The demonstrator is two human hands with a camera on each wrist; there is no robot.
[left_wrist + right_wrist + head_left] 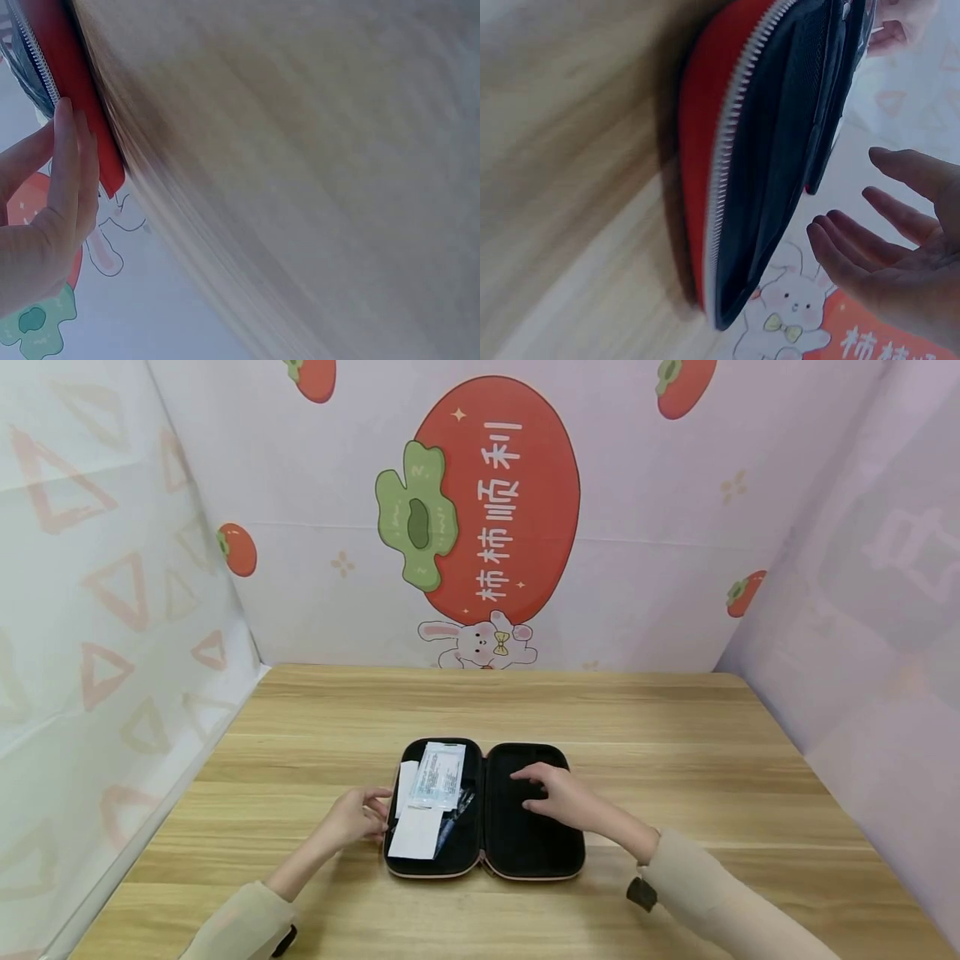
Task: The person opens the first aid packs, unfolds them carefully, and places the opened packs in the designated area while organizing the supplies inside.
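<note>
A zip case (pixel 534 856) lies spread on the table, black inside, with a red shell (pixel 71 82) and a silver zipper (pixel 721 161). Its left half holds a printed white packet (pixel 440 775), plain white papers (pixel 417 833) and a dark item in clear wrapping (pixel 453 823). My left hand (pixel 356 817) is at the case's left edge, its fairly straight fingers (pixel 66 142) touching the red side by the zipper. Over the right half hovers my right hand (pixel 558 793), fingers spread and loosely bent, with nothing in it; the right wrist view shows it apart from the case.
The wooden table (pixel 675 735) extends around the case on all sides. Behind it hangs a pale cloth backdrop (pixel 637 593) with persimmon and rabbit drawings. More patterned cloth (pixel 112 610) stands along the left and right sides.
</note>
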